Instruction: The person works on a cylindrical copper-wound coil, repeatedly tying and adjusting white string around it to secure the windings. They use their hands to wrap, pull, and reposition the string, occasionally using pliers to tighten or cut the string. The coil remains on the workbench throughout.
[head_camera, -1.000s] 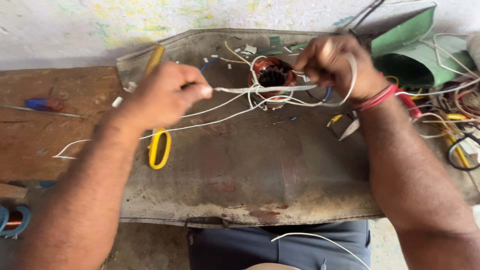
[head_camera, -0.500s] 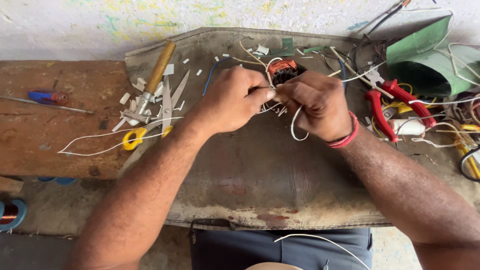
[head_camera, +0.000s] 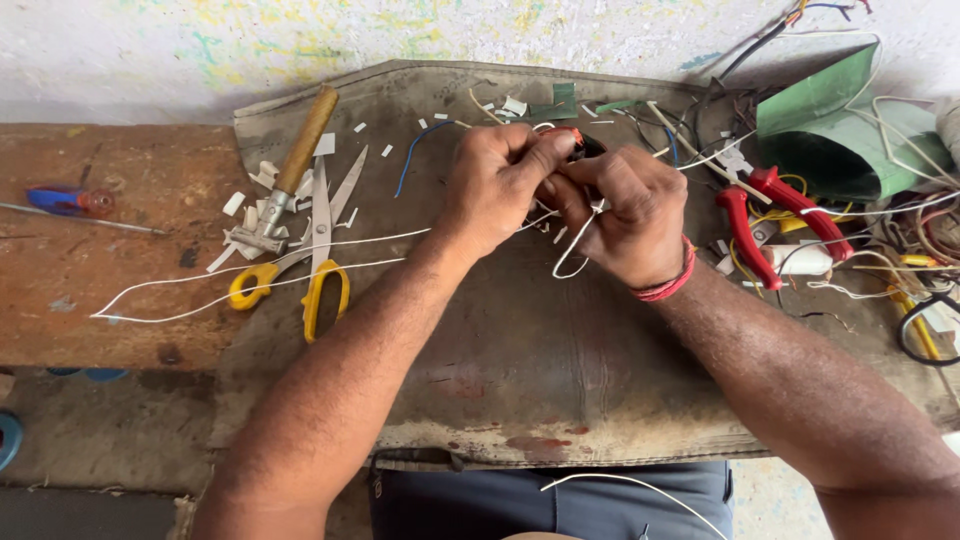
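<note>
Your left hand (head_camera: 497, 190) & right hand (head_camera: 625, 212) meet at mid-mat, fingers curled tight, pinching the white wire (head_camera: 572, 250) betw. thumb and fingertips. The wire loops down under your right hand; its long ends trail left across the mat (head_camera: 560, 370) onto the wooden bench (head_camera: 110, 250). A small red-orange part (head_camera: 566, 133) sits just behind your knuckles, mostly hidden. Yellow-handled scissors (head_camera: 318, 262) & a hammer (head_camera: 290, 170) lie left; red pliers (head_camera: 765, 215) right, near a wire tangle.

White wall (head_camera: 150, 50) with yellow and green paint specks, worn brown wooden bench (head_camera: 100, 290), dirty grey mat (head_camera: 560, 370) on top, soft daylight
</note>
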